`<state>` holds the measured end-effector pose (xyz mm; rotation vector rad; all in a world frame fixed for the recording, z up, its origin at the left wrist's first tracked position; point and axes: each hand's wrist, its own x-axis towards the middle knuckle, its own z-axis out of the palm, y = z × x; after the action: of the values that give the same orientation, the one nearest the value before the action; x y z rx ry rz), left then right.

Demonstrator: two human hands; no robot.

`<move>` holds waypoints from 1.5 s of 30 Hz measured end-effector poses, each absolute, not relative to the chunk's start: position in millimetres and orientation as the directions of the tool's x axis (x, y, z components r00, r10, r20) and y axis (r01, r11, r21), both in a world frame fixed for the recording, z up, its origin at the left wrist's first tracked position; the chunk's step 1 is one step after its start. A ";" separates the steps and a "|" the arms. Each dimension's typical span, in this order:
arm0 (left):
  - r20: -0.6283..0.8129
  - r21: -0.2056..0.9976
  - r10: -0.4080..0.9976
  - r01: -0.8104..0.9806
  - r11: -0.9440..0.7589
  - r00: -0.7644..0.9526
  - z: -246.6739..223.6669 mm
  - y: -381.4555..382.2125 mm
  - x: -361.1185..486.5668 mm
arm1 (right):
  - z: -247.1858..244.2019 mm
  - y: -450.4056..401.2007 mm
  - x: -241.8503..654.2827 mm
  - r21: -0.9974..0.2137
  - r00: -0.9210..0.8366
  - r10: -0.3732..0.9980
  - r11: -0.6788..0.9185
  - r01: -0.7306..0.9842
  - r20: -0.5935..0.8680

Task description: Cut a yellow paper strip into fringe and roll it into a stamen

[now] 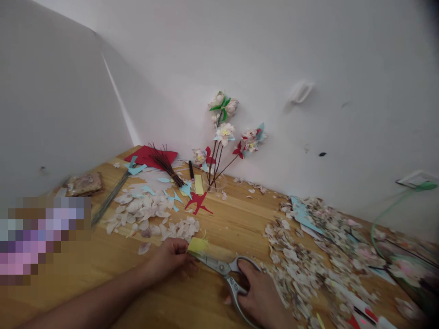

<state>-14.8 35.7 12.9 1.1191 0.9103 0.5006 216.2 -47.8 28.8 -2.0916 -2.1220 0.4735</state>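
Observation:
A small yellow paper with a fringed edge is pinched in my left hand. My right hand grips silver scissors by the handles. Their blades point left and reach the lower edge of the yellow paper. White petals lie in a pile beyond my left hand. Red paper scraps and a yellow strip are on the wooden table farther back.
Handmade flowers stand on dark stems near the wall. Brown sticks rest by red paper at the back left. Many dried petals cover the right side. A green cable runs down the wall at right.

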 end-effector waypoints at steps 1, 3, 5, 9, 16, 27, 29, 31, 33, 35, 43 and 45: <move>-0.366 0.918 0.744 0.088 0.386 0.558 12.8 35.8 -14.8 | 28.4 -47.9 216.3 -0.300 -0.037 0.992 -0.001 0.954 -0.118; -0.366 0.917 0.742 0.084 0.389 0.562 12.7 36.1 -15.0 | 28.0 -48.3 216.3 -0.292 -0.042 0.994 0.011 0.956 -0.098; -0.365 0.917 0.738 0.080 0.392 0.567 12.8 36.4 -15.4 | 28.4 -48.6 216.3 -0.288 -0.040 0.995 0.012 0.957 -0.092; -0.363 0.916 0.733 0.076 0.394 0.575 13.6 36.0 -16.1 | 30.6 -48.8 216.6 -0.287 -0.027 0.993 -0.007 0.958 -0.115; -0.358 0.919 0.720 0.090 0.384 0.594 14.4 36.9 -17.9 | 32.9 -50.3 218.6 -0.292 -0.025 0.991 -0.014 0.956 -0.128; -0.339 0.932 0.756 0.087 0.353 0.560 10.8 39.1 -19.1 | 32.5 -50.4 218.1 -0.323 -0.009 0.993 -0.031 0.946 -0.121; -0.345 0.930 0.762 0.091 0.356 0.547 12.3 38.5 -18.8 | 32.1 -50.6 217.7 -0.334 -0.013 0.992 -0.029 0.942 -0.125; -0.351 0.929 0.766 0.096 0.358 0.538 15.1 37.6 -18.4 | 31.9 -50.2 217.4 -0.343 -0.020 0.991 -0.027 0.939 -0.130; -0.357 0.927 0.767 0.100 0.361 0.533 18.3 36.6 -17.9 | 32.1 -49.5 216.9 -0.355 -0.035 0.992 -0.012 0.935 -0.124; -0.361 0.926 0.768 0.104 0.363 0.529 20.7 35.9 -17.2 | 32.5 -48.9 216.4 -0.358 -0.046 0.992 0.000 0.934 -0.121; -0.352 0.929 0.765 0.104 0.354 0.539 19.8 36.0 -17.1 | 34.2 -49.0 213.6 -0.360 -0.043 0.989 -0.011 0.933 -0.140; -0.348 0.930 0.764 0.098 0.354 0.543 17.4 36.3 -18.1 | 34.9 -49.1 213.3 -0.365 -0.028 0.990 -0.023 0.931 -0.135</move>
<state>-18.1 36.3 17.4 1.1491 0.9244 0.5208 213.3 -49.1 34.9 -2.0672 -2.0723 0.5385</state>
